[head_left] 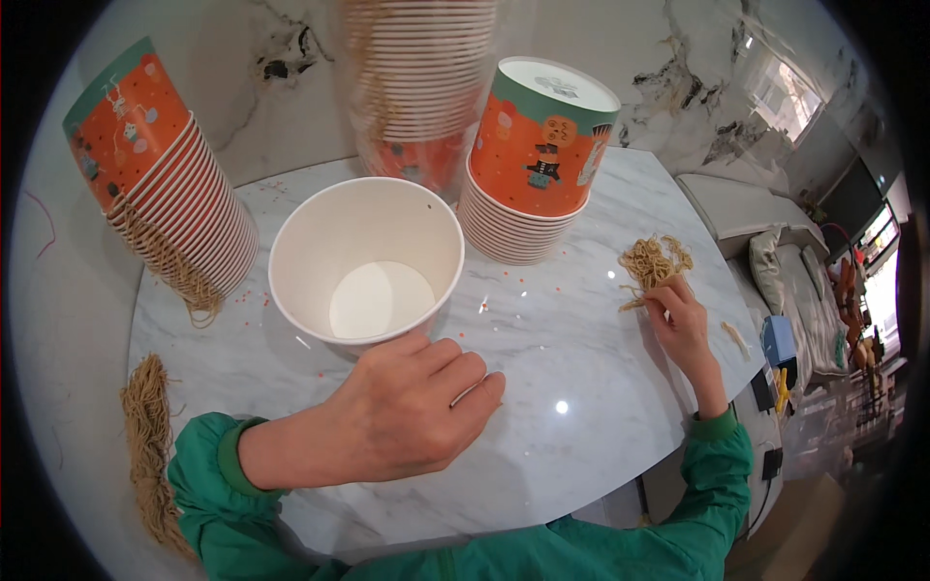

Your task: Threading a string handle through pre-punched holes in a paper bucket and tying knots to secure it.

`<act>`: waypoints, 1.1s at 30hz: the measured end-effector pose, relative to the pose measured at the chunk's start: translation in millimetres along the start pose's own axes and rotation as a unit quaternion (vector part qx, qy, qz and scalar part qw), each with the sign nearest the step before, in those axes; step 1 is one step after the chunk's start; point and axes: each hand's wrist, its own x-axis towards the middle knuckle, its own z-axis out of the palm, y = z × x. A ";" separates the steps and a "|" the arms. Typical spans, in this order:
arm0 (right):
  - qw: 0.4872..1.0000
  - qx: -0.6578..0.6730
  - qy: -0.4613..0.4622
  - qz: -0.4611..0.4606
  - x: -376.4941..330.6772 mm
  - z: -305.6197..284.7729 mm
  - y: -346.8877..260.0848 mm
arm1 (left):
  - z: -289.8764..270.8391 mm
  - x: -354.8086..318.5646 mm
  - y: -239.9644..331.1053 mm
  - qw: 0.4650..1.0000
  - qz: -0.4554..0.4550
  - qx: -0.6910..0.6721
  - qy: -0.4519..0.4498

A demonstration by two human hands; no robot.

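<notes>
A white-lined paper tub (pixel 310 228) stands upright at the middle left, its mouth toward me and nothing inside it. My left hand (pixel 412 407) is closed in front of the tub, knuckles up; the fingertips are hidden, so I cannot tell what they hold or whether they touch the tub. Over on the right, my right hand (pixel 680 324) pinches strands at the near edge of a small loose pile of tan string (pixel 651 259) on the table.
Nested orange and green paper tubs form a left stack (pixel 184 208), a right upside-down stack (pixel 542 145) and a plastic-wrapped back stack (pixel 421 68). A long string bundle (pixel 147 445) lies at far left. Red bits dot the marble-look table (pixel 542 455). A sofa (pixel 751 208) stands beyond.
</notes>
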 end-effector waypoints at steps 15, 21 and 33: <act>0.991 0.083 -0.065 -0.077 -5.8 50.8 -94.1 | 34.7 -4.9 -2.3 0.978 -0.117 -0.172 0.029; 0.962 0.004 -0.071 -0.264 -8.9 53.4 -132.1 | 66.0 -13.8 -15.4 0.836 -0.366 -0.407 -0.042; 0.976 0.206 0.021 0.067 -0.3 17.8 -73.8 | 86.7 1.6 -13.9 0.902 -0.305 -0.301 -0.041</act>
